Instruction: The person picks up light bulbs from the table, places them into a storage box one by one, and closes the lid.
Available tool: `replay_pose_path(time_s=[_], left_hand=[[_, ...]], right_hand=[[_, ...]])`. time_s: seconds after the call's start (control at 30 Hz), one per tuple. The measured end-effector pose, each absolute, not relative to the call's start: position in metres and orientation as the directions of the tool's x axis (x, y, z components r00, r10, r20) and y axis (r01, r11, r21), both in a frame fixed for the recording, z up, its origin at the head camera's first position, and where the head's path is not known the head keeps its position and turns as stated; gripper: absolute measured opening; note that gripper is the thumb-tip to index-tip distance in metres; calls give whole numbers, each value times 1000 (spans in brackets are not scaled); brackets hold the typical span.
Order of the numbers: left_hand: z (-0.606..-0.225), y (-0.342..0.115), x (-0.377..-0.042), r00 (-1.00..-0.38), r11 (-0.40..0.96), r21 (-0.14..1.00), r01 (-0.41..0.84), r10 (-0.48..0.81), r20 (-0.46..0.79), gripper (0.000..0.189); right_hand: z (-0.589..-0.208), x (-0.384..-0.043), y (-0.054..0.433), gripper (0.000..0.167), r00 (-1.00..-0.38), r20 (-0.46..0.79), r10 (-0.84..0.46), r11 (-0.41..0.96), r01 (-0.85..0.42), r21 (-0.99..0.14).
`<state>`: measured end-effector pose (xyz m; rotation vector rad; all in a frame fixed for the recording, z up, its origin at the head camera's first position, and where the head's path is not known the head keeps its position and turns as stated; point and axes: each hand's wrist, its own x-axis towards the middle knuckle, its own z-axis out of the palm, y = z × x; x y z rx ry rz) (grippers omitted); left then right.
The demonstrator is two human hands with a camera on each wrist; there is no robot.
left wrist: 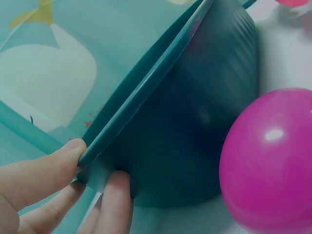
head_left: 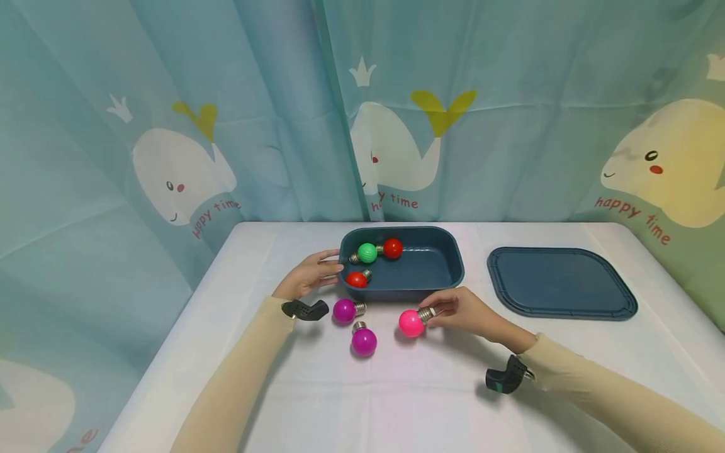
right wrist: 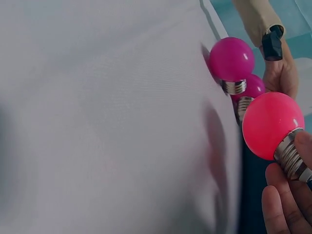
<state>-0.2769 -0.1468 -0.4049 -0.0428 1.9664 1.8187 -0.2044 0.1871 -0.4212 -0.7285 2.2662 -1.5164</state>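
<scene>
A pink light bulb (head_left: 411,323) is pinched at its metal screw base by my right hand (head_left: 461,311), its round end pointing left just above the table. In the right wrist view the pink bulb's globe (right wrist: 273,124) shows, with the thumb and fingers at the base. My left hand (head_left: 308,275) touches the left end of a dark blue box (head_left: 419,294). In the left wrist view its fairly straight fingers lie against the box's outer wall (left wrist: 165,146) and rim. Inside the box are a green bulb (head_left: 367,253) and two red bulbs (head_left: 393,248).
Two purple bulbs lie in front of the box, one near the left wrist (head_left: 343,311), the other purple bulb (head_left: 364,342) closer to me. A flat dark blue lid (head_left: 561,283) lies on the white table (head_left: 419,396) at right. A whale-print curtain (head_left: 283,126) hangs behind.
</scene>
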Motion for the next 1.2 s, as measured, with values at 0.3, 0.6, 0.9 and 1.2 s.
replay_pose_path(time_s=[0.3,0.6,0.9,1.2], left_hand=[[-405,-147,-277,-892,126,937,-326,289,-349,59],[-403,-146,-276,-893,123,937,-328,285,-350,59],[-403,-147,-274,-894,132,935,-328,277,-353,58],[-404,-147,-276,-892,133,936,-326,284,-351,59]], right_hand=[[-404,-203,206,33,-820,41,-571,327,-273,-905],[-381,-204,222,33,-858,32,-513,414,-280,-866],[-364,-212,228,34,-868,72,-491,446,-321,-835],[-354,-227,227,33,-875,85,-477,470,-336,-816]])
